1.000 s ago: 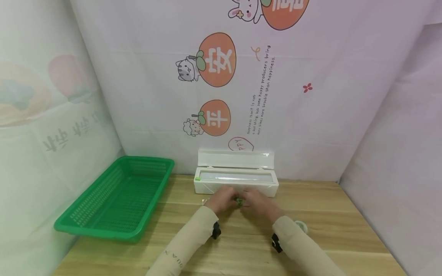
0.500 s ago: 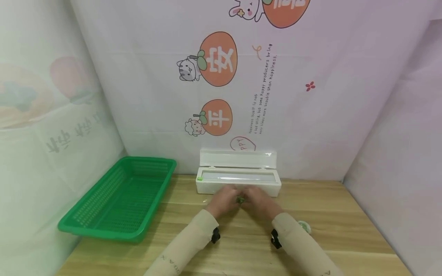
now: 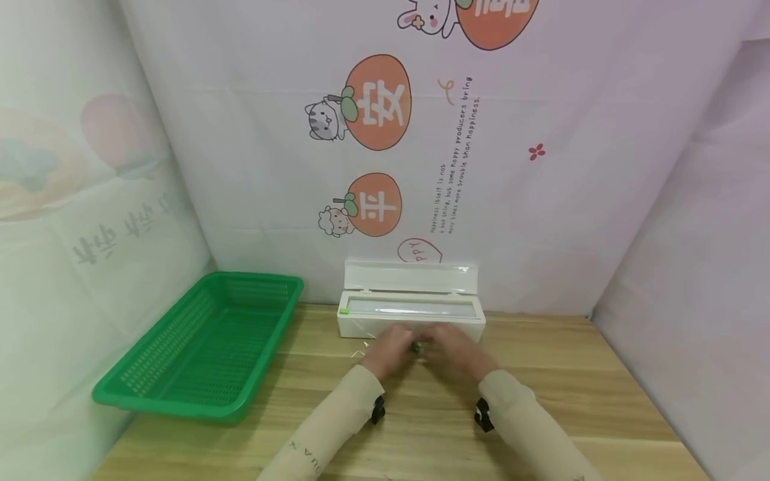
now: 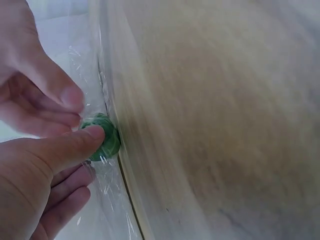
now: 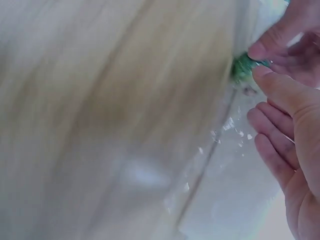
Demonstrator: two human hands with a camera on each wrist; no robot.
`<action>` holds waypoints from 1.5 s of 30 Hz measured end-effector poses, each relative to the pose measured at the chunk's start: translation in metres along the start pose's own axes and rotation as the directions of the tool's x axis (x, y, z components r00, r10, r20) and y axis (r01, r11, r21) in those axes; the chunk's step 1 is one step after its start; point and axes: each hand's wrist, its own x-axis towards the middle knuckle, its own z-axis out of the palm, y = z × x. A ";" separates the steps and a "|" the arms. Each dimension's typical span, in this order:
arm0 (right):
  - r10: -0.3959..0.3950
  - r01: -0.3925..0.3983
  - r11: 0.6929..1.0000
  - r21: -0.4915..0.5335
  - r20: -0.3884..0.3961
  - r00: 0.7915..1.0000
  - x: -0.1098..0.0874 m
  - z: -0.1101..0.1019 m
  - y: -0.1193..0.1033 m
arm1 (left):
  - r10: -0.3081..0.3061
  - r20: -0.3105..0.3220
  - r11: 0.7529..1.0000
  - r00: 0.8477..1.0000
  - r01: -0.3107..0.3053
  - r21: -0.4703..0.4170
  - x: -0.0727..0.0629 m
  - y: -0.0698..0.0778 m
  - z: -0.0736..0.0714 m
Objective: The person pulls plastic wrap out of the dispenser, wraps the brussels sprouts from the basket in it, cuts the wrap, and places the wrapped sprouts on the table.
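Observation:
Both hands meet in front of a white cling film box. A small round green item (image 4: 106,141), pale-veined like a leafy vegetable, sits in clear cling film (image 4: 107,187). My left hand (image 4: 45,167) pinches it, thumb on top. Close beside it, my right hand (image 5: 295,107) pinches the film at the item's edge, its other fingers loosely bent. In the head view, the left hand (image 3: 389,351) and right hand (image 3: 455,351) cover most of the green item (image 3: 416,347).
The white cling film box (image 3: 412,326) stands against the back wall, lid raised. A green plastic basket (image 3: 255,374) occupies the left of the wooden table (image 3: 337,414). Loose film (image 3: 359,351) glints left of the hands. Cloth walls enclose the back and sides.
Both hands stay at the box front and make small movements around the green item. A small round whitish thing by the right sleeve is now mostly covered by it.

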 end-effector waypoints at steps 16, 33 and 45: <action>0.114 -0.105 0.991 -0.083 0.113 0.987 -0.060 -0.038 0.015 | -0.096 0.086 0.991 0.992 0.103 -0.084 0.002 -0.005 -0.008; 0.348 -0.383 0.905 0.184 0.196 0.917 -0.077 -0.043 0.042 | -0.098 0.124 0.993 0.987 0.106 -0.060 0.001 0.000 -0.011; 0.404 -0.429 0.898 0.096 0.209 0.891 -0.080 -0.053 0.057 | -0.097 0.131 0.993 0.987 0.106 -0.057 0.003 -0.001 -0.009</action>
